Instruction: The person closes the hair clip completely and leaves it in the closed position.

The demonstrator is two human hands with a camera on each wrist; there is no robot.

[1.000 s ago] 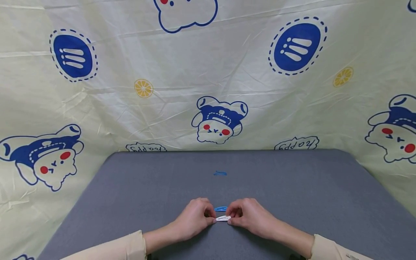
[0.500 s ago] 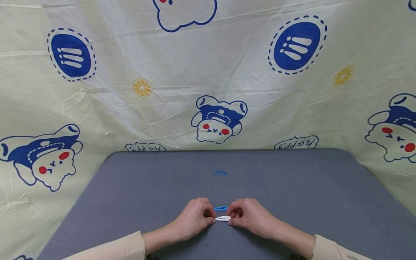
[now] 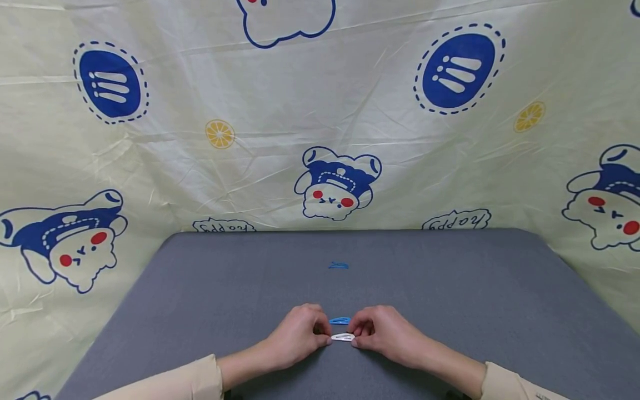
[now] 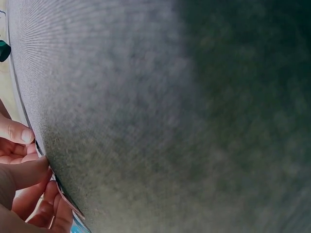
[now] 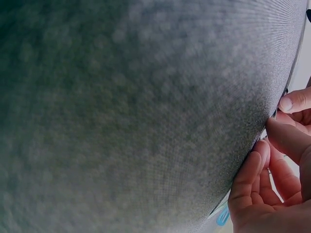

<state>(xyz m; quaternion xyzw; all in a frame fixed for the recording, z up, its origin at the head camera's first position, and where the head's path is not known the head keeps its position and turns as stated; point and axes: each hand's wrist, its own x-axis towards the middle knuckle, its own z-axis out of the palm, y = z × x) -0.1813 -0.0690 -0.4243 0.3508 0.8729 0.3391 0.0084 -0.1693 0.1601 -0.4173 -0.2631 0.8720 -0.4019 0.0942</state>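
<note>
A white snap hair clip [image 3: 343, 337] lies level between the two hands, close over the grey table. My left hand [image 3: 300, 338] pinches its left end between thumb and fingers, while my right hand [image 3: 387, 336] pinches the right end the same way. Just behind it is a bright blue hair clip [image 3: 340, 320], its ends close to the fingers of both hands. In the right wrist view, the right hand [image 5: 265, 189] shows with thumb and index finger together, and the blue clip [image 5: 222, 216] peeks out beside it. Fingertips cover the white clip's ends.
Farther back on the grey padded table [image 3: 240, 278] lies another blue hair clip [image 3: 338, 265], its parts looking slightly spread. Behind the table's far edge hangs a pale curtain [image 3: 270, 178] printed with cartoon figures.
Both hands keep almost the same place and hold on the white hair clip, which has tilted very slightly. The blue clips stay where they were.
</note>
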